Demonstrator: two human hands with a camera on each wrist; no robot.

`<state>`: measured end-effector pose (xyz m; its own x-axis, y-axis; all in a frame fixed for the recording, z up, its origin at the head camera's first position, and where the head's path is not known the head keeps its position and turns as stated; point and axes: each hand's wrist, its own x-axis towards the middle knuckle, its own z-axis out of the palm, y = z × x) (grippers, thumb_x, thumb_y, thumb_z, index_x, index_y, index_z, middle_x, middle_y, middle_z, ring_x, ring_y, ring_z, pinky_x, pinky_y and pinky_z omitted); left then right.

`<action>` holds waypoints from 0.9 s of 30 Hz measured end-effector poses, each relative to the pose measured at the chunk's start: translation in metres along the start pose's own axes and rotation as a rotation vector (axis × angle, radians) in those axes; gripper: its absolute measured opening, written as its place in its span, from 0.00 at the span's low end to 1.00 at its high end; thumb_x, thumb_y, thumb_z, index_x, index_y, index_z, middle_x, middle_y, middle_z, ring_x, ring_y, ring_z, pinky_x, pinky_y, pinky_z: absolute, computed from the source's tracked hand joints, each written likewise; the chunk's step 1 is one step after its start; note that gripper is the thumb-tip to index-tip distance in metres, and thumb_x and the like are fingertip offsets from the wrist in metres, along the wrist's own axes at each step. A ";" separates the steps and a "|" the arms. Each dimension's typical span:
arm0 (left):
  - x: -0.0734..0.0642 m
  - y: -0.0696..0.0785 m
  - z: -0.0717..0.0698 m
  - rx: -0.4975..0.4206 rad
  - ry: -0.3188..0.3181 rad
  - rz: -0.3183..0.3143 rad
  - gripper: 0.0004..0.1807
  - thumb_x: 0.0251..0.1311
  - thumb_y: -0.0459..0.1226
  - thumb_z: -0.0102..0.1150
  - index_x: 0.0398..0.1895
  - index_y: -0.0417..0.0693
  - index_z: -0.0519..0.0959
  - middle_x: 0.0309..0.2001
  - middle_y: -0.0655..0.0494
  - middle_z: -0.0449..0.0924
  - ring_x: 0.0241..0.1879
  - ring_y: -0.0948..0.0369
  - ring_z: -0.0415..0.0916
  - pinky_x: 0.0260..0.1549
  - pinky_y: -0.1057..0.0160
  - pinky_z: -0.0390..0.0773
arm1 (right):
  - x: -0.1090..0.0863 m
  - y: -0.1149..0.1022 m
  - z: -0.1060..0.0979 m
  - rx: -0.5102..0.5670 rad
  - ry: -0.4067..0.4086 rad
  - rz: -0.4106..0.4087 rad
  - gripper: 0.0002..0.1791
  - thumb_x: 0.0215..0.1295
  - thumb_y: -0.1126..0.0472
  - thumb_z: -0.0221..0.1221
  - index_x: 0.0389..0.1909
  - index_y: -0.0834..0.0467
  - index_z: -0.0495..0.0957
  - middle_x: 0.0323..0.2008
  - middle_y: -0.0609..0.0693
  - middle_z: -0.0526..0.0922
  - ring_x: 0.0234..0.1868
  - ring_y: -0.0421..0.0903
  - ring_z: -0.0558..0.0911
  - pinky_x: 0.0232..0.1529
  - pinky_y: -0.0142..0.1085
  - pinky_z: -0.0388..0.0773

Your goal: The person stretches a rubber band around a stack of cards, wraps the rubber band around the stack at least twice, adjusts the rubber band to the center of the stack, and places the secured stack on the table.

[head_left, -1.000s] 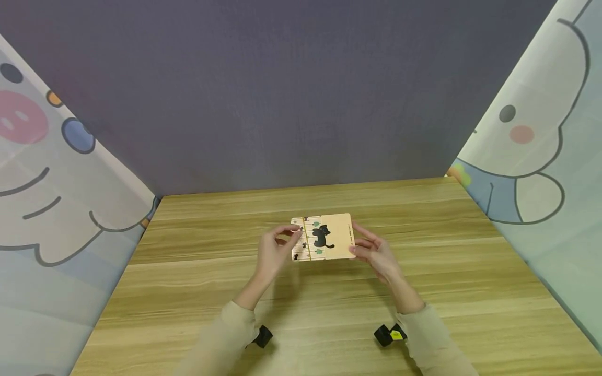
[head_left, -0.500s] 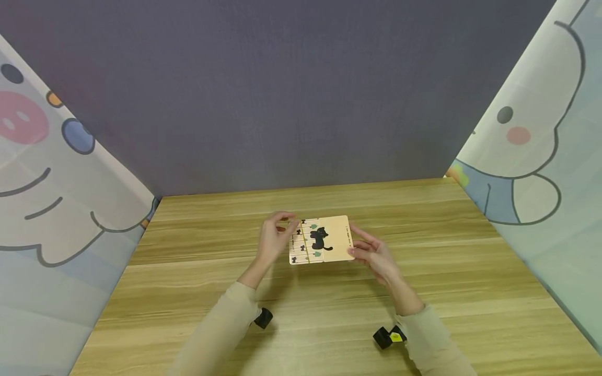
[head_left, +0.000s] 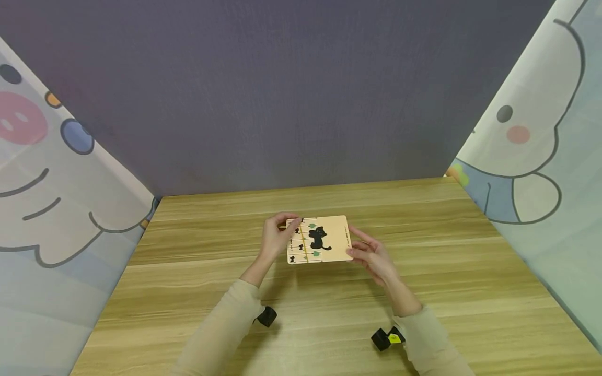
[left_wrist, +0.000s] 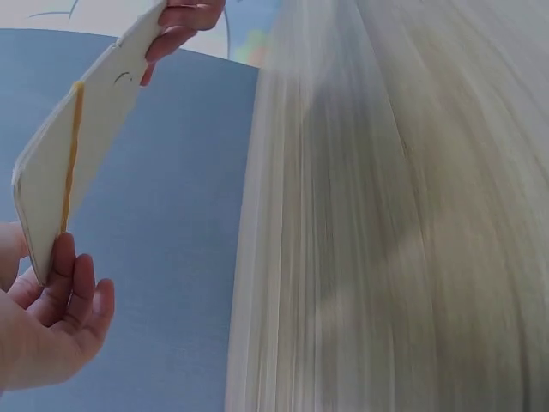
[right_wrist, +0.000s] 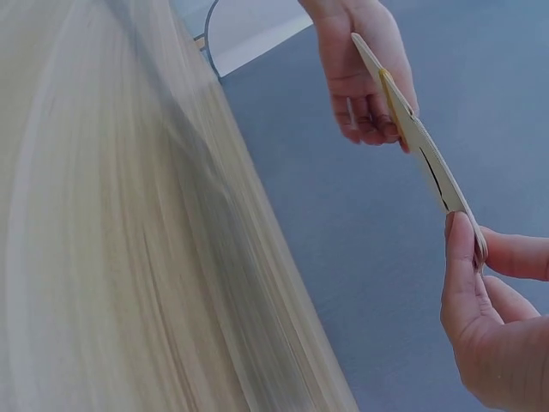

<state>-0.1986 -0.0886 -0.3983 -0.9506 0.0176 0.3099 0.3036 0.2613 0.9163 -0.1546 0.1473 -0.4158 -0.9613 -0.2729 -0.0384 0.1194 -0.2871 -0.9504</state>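
Evidently raised above the desk point(head_left: 423, 219), the cat-printed booklet point(head_left: 336, 237) spans the space between both hands. The left hand point(head_left: 275, 238) pinches its near end beside the yellow band point(head_left: 304, 246); whether it grips the band too, I cannot tell. The right hand point(head_left: 379, 260) pinches the opposite edge, presumably steadying it against any tug.
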 end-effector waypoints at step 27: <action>0.002 0.031 -0.007 -0.023 -0.052 -0.036 0.09 0.54 0.32 0.58 0.37 0.34 0.80 0.37 0.42 0.79 0.23 0.58 0.72 0.19 0.71 0.71 | 0.001 -0.001 0.006 -0.104 0.098 -0.027 0.35 0.53 0.79 0.53 0.63 0.62 0.56 0.32 0.49 0.77 0.29 0.41 0.77 0.37 0.43 0.78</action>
<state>-0.1906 -0.0874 -0.3672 -0.9629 0.0585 0.2633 0.2696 0.2406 0.9324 -0.1544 0.1419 -0.4128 -0.9841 -0.1737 -0.0375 0.0716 -0.1946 -0.9783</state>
